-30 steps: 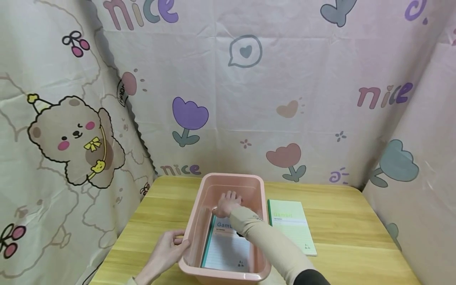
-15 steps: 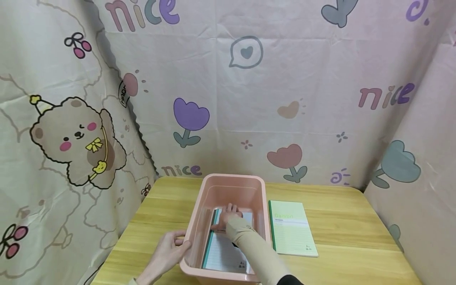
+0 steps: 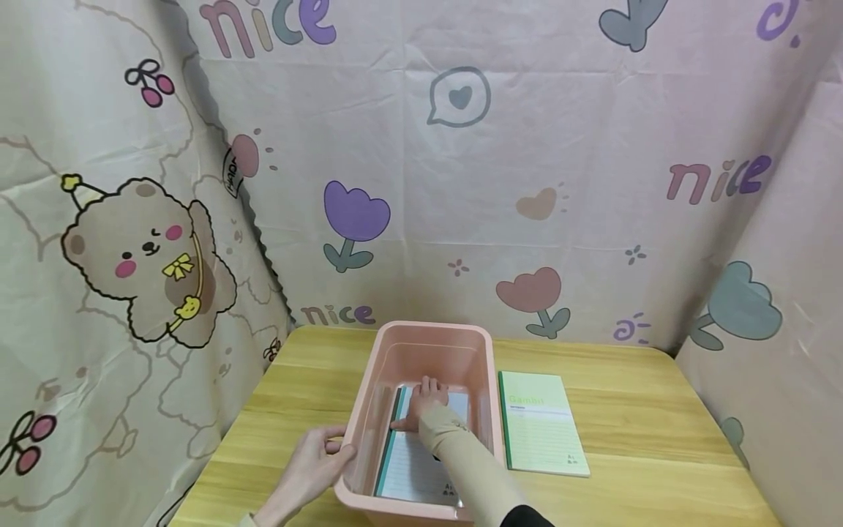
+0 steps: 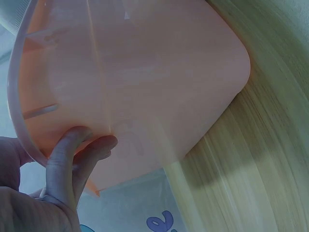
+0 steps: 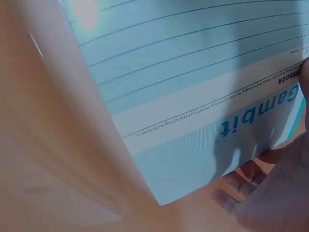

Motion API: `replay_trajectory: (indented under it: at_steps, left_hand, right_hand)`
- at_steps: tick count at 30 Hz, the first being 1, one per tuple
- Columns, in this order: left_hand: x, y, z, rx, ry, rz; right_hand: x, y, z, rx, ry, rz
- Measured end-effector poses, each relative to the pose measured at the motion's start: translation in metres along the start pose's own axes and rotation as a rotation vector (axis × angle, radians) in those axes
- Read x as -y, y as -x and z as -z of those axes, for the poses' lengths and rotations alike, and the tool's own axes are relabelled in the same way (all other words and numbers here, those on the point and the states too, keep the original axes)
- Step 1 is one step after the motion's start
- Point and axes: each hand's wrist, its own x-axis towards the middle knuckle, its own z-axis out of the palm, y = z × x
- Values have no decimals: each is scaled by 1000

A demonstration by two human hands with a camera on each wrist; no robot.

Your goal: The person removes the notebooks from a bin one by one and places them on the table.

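"Near side?"
"At lower left, the left hand (image 3: 312, 465) pinches the pink, rectangular plastic bin (image 3: 431, 359) by its rim; a steady hold helps."
"And the pale-blue, teal-spined paper notebook (image 3: 411, 472)?"
"Inside, bottom centre. Beyond, the right hand (image 3: 426, 406) lies half-spread at its far end; whether gripping, I can't tell. Best to press evenly."

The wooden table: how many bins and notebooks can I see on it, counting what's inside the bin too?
Bins: 1, the pink bin
Notebooks: 2, the blue notebook inside the bin and the green notebook beside it
Total: 3 in sight. I can't tell whether anything lies hidden under the blue one.
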Motion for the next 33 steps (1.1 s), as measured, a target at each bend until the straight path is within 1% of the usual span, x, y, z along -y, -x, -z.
replay_trajectory:
  at_steps: [3,9,13,19,25,29,33]
  left_hand:
    - [0,-1,-1,3,2,-5]
    - [0,-1,-3,2,4,-11]
    - [1,-2,-3,-1,5,-17]
    - [3,-2,-3,-4,3,-15]
    - [3,-1,-3,5,3,-18]
    - [1,-1,-2,4,0,-20]
    - [1,-1,-1,-1,1,-19]
  right_hand:
    - [-3,-3,-6,12,-31,8]
    - [-7,-10,-12,14,-38,16]
    - [-7,-11,-11,11,-49,14]
    - [-6,-10,-9,3,-35,20]
    - [-6,-5,-1,-16,15,29]
    - [-5,-4,5,-23,76,53]
    - [-4,-5,6,-33,140,69]
